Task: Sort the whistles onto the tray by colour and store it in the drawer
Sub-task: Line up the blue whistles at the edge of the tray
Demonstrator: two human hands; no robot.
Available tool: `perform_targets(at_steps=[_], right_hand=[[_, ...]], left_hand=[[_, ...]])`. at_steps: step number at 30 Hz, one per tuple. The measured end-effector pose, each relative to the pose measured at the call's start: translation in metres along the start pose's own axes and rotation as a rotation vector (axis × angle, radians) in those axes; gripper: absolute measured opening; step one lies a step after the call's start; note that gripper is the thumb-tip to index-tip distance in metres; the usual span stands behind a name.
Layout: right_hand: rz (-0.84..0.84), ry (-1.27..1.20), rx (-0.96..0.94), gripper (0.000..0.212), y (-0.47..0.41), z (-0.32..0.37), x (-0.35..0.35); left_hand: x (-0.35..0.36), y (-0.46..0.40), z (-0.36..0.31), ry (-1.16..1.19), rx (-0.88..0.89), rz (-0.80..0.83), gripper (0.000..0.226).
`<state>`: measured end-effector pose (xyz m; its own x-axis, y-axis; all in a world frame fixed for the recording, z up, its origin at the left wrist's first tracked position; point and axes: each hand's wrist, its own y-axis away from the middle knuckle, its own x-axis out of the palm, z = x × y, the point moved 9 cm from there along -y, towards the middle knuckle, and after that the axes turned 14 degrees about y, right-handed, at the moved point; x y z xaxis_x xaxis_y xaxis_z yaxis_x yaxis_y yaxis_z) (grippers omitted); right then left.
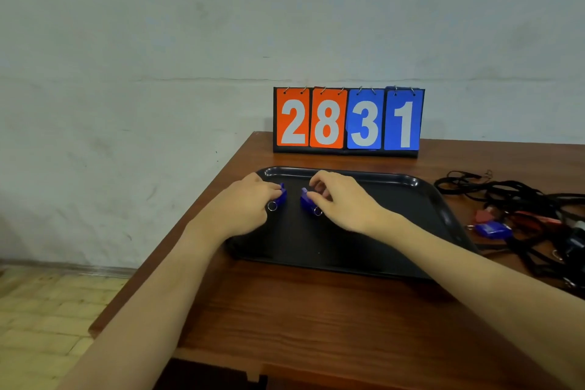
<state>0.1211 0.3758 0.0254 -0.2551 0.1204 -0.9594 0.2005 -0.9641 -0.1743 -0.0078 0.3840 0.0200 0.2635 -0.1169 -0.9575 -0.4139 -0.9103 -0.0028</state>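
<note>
A black tray (395, 225) lies on the wooden table. At its far left part, my left hand (243, 209) pinches a blue whistle (281, 196) with a metal ring, resting on the tray. Just right of it, my right hand (342, 203) grips a second blue whistle (306, 201), also down on the tray. The two blue whistles sit side by side, a small gap between them. To the right of the tray, another blue whistle (492, 229) and a red whistle (484, 215) lie among black lanyards.
A flip scoreboard (348, 120) reading 28 and 31 stands behind the tray against the wall. A tangle of black lanyards (519, 199) covers the table's right side. The table's left edge (177, 225) drops to a tiled floor. No drawer is visible.
</note>
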Motion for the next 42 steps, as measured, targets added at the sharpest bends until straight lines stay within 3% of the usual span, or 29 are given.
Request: perform_targets(at_steps=[8,14,42], right_hand=[[0.167,0.184,-0.208,0.043,0.015,0.006,0.007],[0.173,0.25,-0.283,0.046,0.001,0.017,0.016],[0.18,0.306,-0.206,0.045,-0.049,0.02,0.035]], left_hand=[[-0.002,-0.005,0.006,0.017,-0.012,-0.032,0.066],[0.001,-0.007,0.008,0.018,0.009,0.0,0.066],[0.003,-0.033,0.026,0.021,-0.026,-0.061,0.073]])
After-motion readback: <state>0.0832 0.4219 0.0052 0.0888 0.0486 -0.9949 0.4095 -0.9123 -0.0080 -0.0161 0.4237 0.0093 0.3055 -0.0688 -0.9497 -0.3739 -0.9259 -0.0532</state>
